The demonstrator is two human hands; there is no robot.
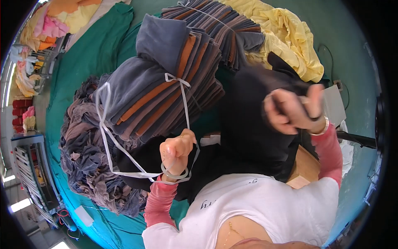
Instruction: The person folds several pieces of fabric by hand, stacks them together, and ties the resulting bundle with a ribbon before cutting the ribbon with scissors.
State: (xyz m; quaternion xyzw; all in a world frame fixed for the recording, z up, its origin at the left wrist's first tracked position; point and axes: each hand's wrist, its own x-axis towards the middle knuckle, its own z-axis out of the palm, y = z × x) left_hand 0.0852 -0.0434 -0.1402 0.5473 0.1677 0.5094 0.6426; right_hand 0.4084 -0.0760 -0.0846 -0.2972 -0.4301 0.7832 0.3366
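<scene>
My left hand (178, 153) is closed in a fist against the near side of a folded cloth bundle. It grips a white strap (186, 108), which runs up to a knot on the bundle and loops loosely about my wrist. The bundle (153, 91) is a thick stack of grey, brown and orange folded cloths. Out to the right, my right hand (296, 111) is raised over black cloth and smeared by motion. Its fingers are curled around something dark, too blurred to name.
A second tied cloth stack (211, 25) lies beyond the first, beside a yellow cloth heap (286, 37). Crumpled grey-brown cloths (91, 153) lie at left on green sheeting (89, 54). A cardboard box (306, 166) stands near my right arm. A metal rack (33, 174) is far left.
</scene>
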